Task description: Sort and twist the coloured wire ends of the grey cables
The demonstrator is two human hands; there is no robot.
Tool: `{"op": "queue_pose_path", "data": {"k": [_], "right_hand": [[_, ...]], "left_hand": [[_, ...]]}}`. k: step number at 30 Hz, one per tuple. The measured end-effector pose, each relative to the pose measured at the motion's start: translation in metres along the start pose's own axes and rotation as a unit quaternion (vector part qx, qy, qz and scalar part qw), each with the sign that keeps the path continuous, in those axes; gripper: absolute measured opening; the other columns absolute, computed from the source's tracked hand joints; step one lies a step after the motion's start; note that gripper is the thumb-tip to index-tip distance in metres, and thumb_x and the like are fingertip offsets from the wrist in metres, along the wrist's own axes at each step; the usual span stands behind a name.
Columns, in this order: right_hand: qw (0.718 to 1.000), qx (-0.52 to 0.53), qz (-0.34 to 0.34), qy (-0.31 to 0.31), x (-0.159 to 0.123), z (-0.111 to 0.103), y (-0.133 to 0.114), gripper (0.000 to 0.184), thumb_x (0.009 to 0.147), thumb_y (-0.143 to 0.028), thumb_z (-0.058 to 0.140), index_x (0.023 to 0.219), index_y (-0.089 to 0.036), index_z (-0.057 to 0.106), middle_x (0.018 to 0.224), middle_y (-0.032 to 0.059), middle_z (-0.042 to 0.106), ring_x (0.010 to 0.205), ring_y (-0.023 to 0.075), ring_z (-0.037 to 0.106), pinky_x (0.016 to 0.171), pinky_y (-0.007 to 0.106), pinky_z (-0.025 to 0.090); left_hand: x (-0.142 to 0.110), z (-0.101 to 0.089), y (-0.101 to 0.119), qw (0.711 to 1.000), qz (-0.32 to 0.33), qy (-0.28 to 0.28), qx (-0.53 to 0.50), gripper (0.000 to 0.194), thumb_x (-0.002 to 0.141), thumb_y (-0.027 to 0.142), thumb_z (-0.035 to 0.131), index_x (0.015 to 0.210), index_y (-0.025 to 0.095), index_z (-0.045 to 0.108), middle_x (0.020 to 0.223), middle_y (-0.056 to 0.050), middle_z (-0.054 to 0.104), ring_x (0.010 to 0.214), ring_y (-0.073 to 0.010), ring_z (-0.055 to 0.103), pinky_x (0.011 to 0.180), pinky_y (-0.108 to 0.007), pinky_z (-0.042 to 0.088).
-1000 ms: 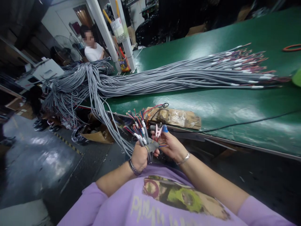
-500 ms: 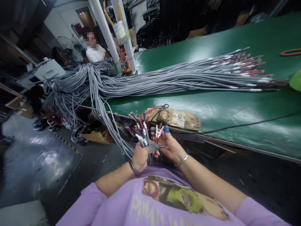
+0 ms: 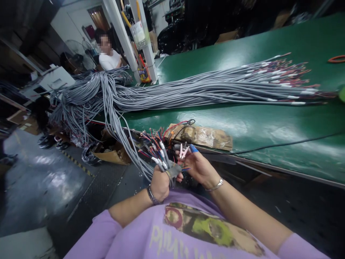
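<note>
My left hand is closed in a fist round a bunch of grey cables. Their stripped ends fan upward with red, blue and white wires. My right hand, with a blue cover on one fingertip, pinches a small pink clip against the wire ends, close beside my left hand. The gripped cables trail off to the left and up onto the green table.
A long bundle of grey cables lies across the green table, its coloured ends at the right. A brown taped block with a black wire sits at the table edge. Another person sits far left. Cardboard boxes stand on the floor.
Both hands stay together holding the cable ends. My left fist has tilted slightly left, and the view has shifted a little.
</note>
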State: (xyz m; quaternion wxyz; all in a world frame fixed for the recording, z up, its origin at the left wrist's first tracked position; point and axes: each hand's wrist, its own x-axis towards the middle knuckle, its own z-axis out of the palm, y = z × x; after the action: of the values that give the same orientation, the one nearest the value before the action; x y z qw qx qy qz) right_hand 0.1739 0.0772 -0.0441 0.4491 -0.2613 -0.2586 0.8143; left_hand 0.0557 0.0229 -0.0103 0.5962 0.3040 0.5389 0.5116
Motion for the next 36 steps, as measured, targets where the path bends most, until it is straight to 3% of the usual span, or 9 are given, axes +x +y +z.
{"op": "queue_pose_path", "data": {"k": [4, 11, 17, 22, 27, 30, 36], "right_hand": [[0.999, 0.028, 0.03, -0.007, 0.005, -0.002, 0.003, 0.048, 0.077, -0.066, 0.058, 0.094, -0.022, 0.068, 0.077, 0.0048, 0.07, 0.055, 0.0178, 0.058, 0.051, 0.032, 0.046], [0.994, 0.093, 0.059, -0.018, 0.011, 0.001, 0.004, 0.041, 0.072, -0.063, 0.067, 0.073, -0.021, 0.066, 0.057, -0.0007, 0.064, 0.038, 0.0138, 0.051, 0.036, 0.028, 0.04], [0.99, 0.135, 0.048, 0.0, 0.013, 0.0, 0.006, 0.033, 0.076, -0.053, 0.07, 0.075, -0.02, 0.067, 0.061, -0.0008, 0.065, 0.047, 0.0127, 0.056, 0.043, 0.025, 0.046], [0.99, 0.138, 0.02, 0.016, 0.012, -0.007, 0.013, 0.037, 0.074, -0.059, 0.069, 0.079, -0.021, 0.068, 0.069, 0.0002, 0.067, 0.056, 0.0124, 0.058, 0.052, 0.024, 0.048], [0.996, 0.04, 0.04, -0.069, -0.003, -0.019, 0.013, 0.054, 0.066, -0.071, 0.066, 0.084, -0.02, 0.068, 0.078, 0.0044, 0.069, 0.063, 0.0169, 0.06, 0.059, 0.031, 0.049], [0.988, -0.074, 0.069, -0.116, -0.014, -0.022, 0.003, 0.052, 0.064, -0.065, 0.073, 0.084, -0.017, 0.066, 0.073, 0.0037, 0.067, 0.063, 0.0174, 0.061, 0.063, 0.033, 0.047], [0.964, -0.257, 0.048, -0.054, -0.021, -0.011, -0.022, 0.041, 0.056, -0.05, 0.082, 0.062, -0.016, 0.061, 0.058, -0.0024, 0.06, 0.055, 0.0095, 0.049, 0.056, 0.025, 0.038]], "left_hand": [[0.004, 0.006, 0.0, 1.0, -0.002, 0.013, -0.008, 0.041, 0.046, 0.046, 0.084, 0.056, 0.015, 0.06, 0.043, 0.0, 0.057, 0.047, -0.0151, 0.059, 0.048, -0.026, 0.049], [0.005, 0.008, -0.003, 1.0, -0.001, 0.03, -0.003, 0.041, 0.045, 0.046, 0.085, 0.054, 0.014, 0.06, 0.043, -0.001, 0.057, 0.049, -0.0173, 0.062, 0.049, -0.027, 0.051], [0.006, 0.005, -0.007, 1.0, 0.0, 0.028, 0.01, 0.041, 0.046, 0.048, 0.084, 0.052, 0.014, 0.06, 0.043, -0.002, 0.058, 0.044, -0.0146, 0.058, 0.045, -0.025, 0.048], [0.004, 0.004, -0.007, 1.0, 0.008, 0.027, -0.003, 0.04, 0.046, 0.045, 0.085, 0.056, 0.014, 0.061, 0.044, 0.0, 0.058, 0.042, -0.0137, 0.056, 0.043, -0.025, 0.046], [0.0, -0.002, -0.009, 1.0, 0.001, 0.019, 0.011, 0.04, 0.048, 0.046, 0.084, 0.056, 0.014, 0.062, 0.046, -0.001, 0.06, 0.043, -0.0132, 0.056, 0.045, -0.025, 0.047], [-0.002, -0.006, -0.011, 1.0, -0.008, 0.011, 0.026, 0.04, 0.045, 0.046, 0.085, 0.056, 0.015, 0.062, 0.046, -0.001, 0.06, 0.043, -0.0138, 0.056, 0.044, -0.025, 0.046], [-0.003, -0.012, -0.017, 0.997, -0.005, -0.019, 0.074, 0.038, 0.05, 0.046, 0.083, 0.056, 0.015, 0.062, 0.047, -0.001, 0.06, 0.046, -0.0156, 0.059, 0.049, -0.028, 0.049]]}}
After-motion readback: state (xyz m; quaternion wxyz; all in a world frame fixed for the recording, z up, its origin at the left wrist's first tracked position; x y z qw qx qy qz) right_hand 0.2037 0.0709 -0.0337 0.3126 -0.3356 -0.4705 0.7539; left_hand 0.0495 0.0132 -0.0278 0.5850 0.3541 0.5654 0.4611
